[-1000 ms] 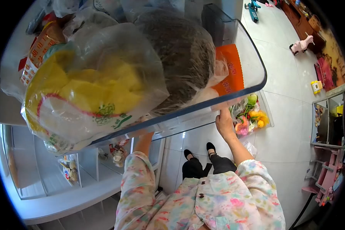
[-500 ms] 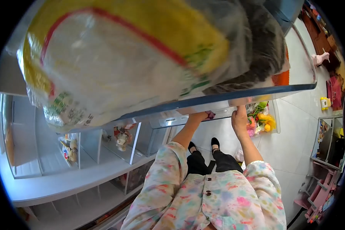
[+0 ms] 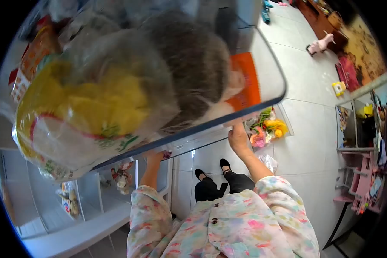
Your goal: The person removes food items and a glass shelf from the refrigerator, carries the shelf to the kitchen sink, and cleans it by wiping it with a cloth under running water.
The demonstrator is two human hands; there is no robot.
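A large clear drawer [image 3: 193, 132] with a dark rim fills the upper left. It holds a yellow and white plastic bag [image 3: 73, 129], a bag of dark brown contents [image 3: 189, 64] and an orange packet [image 3: 247, 81]. My right hand [image 3: 238, 138] grips the drawer's front underside near its right end, fingertips partly hidden. My left hand [image 3: 154, 157] is under the drawer's front further left, its fingers mostly hidden by the drawer. A small purplish item shows beside it.
Below left are open fridge door shelves [image 3: 86, 193] with packets. On the tiled floor, a clear bin of vegetables [image 3: 288, 124] lies beyond my right hand, with a plastic bag [image 3: 268, 163] near it. A pink ride-on toy [image 3: 321, 44] and pink shelf [image 3: 362, 176] stand at the right.
Since half a second ago, the drawer appears lower and farther from the camera, showing more of its contents. My left hand appears further left. The whole view has shifted.
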